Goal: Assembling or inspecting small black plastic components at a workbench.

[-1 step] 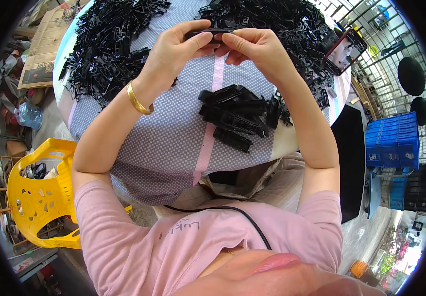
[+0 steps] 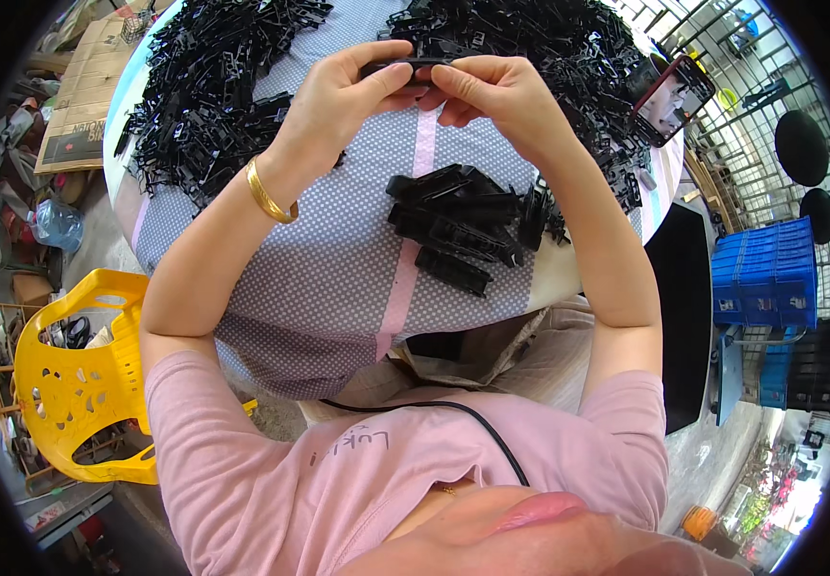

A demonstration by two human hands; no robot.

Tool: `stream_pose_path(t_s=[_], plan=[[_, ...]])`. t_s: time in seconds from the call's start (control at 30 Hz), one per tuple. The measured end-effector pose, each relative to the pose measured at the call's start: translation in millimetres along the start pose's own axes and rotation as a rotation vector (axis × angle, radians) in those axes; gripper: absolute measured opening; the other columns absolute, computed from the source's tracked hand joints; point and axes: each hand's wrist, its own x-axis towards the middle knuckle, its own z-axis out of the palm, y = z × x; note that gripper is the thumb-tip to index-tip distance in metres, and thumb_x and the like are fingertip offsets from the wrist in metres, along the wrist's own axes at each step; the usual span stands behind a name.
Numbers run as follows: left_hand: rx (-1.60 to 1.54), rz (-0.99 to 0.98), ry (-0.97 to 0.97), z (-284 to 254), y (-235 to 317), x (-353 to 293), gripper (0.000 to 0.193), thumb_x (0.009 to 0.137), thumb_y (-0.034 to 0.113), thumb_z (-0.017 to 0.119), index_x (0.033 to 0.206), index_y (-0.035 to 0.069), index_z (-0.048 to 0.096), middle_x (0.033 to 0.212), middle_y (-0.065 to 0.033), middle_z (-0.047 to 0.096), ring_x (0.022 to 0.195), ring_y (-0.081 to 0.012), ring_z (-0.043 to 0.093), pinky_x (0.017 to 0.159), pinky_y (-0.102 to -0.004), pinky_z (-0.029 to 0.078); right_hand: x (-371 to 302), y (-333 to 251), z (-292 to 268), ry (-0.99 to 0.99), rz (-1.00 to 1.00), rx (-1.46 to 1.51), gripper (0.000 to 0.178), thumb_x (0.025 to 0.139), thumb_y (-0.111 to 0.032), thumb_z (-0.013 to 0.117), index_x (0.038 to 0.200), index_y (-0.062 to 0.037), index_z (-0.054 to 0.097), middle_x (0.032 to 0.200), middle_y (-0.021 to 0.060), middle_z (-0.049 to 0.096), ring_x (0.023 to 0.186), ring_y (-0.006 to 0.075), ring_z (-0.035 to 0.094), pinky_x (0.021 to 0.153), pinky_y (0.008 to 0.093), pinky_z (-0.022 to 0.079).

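Part (image 2: 427, 62) between left hand (image 2: 343, 91) and right hand (image 2: 511, 94)

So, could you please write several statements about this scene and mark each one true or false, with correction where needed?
1. The left hand and the right hand meet at a small black part. True.
2. A gold bracelet circles the right wrist. False: the gold bracelet is on the left wrist.
3. A small group of black pieces lies closer to the person's body than the hands do. True.
4. The yellow chair is on the person's right. False: the yellow chair is on the left.
5. The tablecloth is solid green. False: the tablecloth is greyish with pale dots and a pink stripe.
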Motion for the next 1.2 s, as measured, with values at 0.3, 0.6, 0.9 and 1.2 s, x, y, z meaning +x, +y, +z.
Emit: stream_pose_path(t_s=[0.3,0.6,0.9,1.2], plan=[[-0.037,0.053,0.045,-4,6,3,0.038,0.088,0.011,0.050,0.121,-0.007,0.042,0.099,-0.0192,0.059,0.086,-0.0225,0.063,0.079,-0.0288,0.052,4,3,-6,0.183,-0.055,-0.140,0.031,0.081,-0.030,0.063,0.099,-0.0039,0.064,0.081,0.0070,0.065,0.071,0.0110,0.062,0.063,0.0220,0.051],[-0.071,0.143,-0.135,-3,14,-1,0.036,0.089,0.013,0.049,0.122,-0.002,0.044,0.104,-0.0159,0.057,0.089,-0.0215,0.062,0.082,-0.0296,0.051,0,-3,-9,-0.009,-0.194,-0.032,0.033,0.080,-0.024,0.065,0.102,-0.0005,0.062,0.088,0.0095,0.064,0.076,0.0136,0.062,0.066,0.0240,0.052],[0.053,-0.080,-0.162,1,-2,-5,0.033,0.087,0.010,0.044,0.117,-0.002,0.048,0.103,-0.0120,0.058,0.092,-0.0174,0.060,0.081,-0.0272,0.049,-11,-16,-30,0.068,-0.179,-0.280,0.039,0.089,-0.036,0.048,0.108,-0.0030,0.059,0.094,0.0086,0.064,0.085,0.0144,0.061,0.072,0.0256,0.050],[0.368,-0.093,-0.649,1,-2,-10,0.047,0.085,0.028,0.056,0.123,0.003,0.045,0.119,-0.0093,0.050,0.110,-0.0162,0.047,0.094,-0.0276,0.038,-99,-29,-40,-0.032,-0.050,-0.486,0.064,0.078,-0.051,0.057,0.121,-0.0044,0.049,0.114,0.0104,0.056,0.108,0.0197,0.052,0.091,0.0337,0.040]])
